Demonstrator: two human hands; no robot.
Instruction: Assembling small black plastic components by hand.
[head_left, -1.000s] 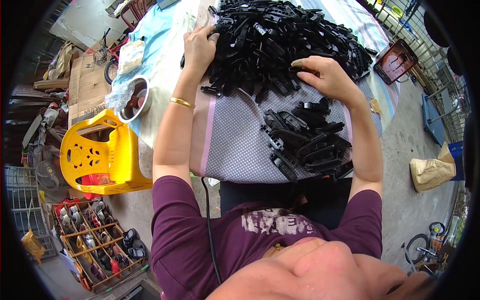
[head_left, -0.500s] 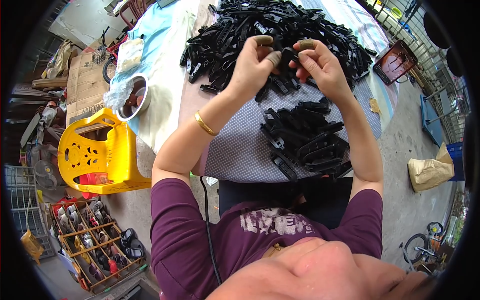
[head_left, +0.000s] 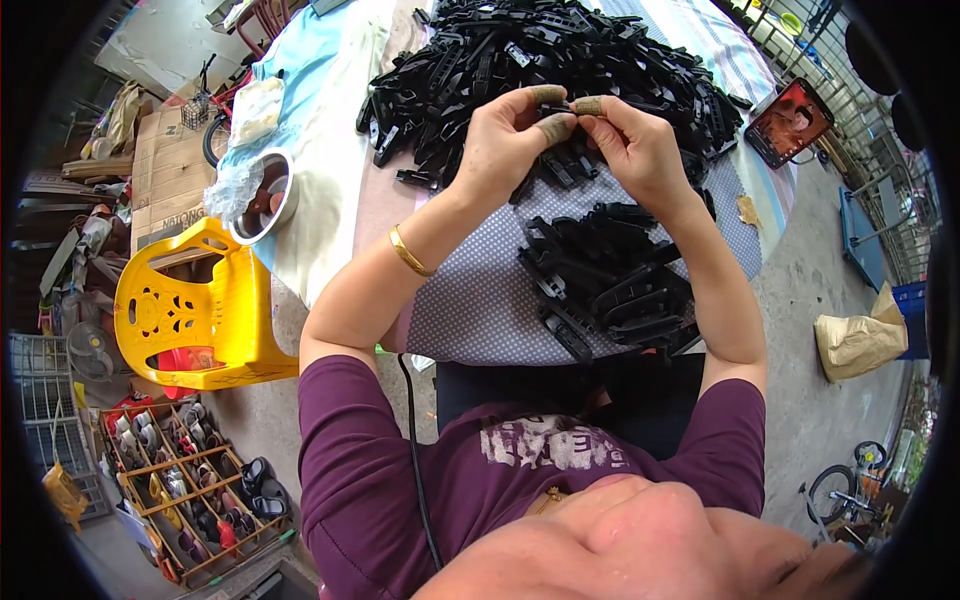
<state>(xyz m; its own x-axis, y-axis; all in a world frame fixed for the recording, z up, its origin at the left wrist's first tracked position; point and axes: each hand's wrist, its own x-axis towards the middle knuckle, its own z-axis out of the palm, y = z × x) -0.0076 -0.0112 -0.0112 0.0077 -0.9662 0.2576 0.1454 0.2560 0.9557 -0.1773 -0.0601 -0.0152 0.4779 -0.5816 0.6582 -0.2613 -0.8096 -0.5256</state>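
Note:
My left hand and my right hand meet fingertip to fingertip over the near side of a big heap of black plastic parts. Both are closed in a pinch on a small black plastic part, mostly hidden by the fingers. Tan tape wraps several fingertips, among them the left thumb and index finger. Between my forearms, close to the table's front edge, lies a smaller pile of long black plastic parts.
A phone with a lit screen is propped at the table's right. On the left are a white bowl with a plastic bag, and a yellow plastic chair. A shoe rack stands on the floor, lower left.
My hands have drawn together, the fingertips now meeting around the black part that showed between them before. The picture on the phone's screen differs.

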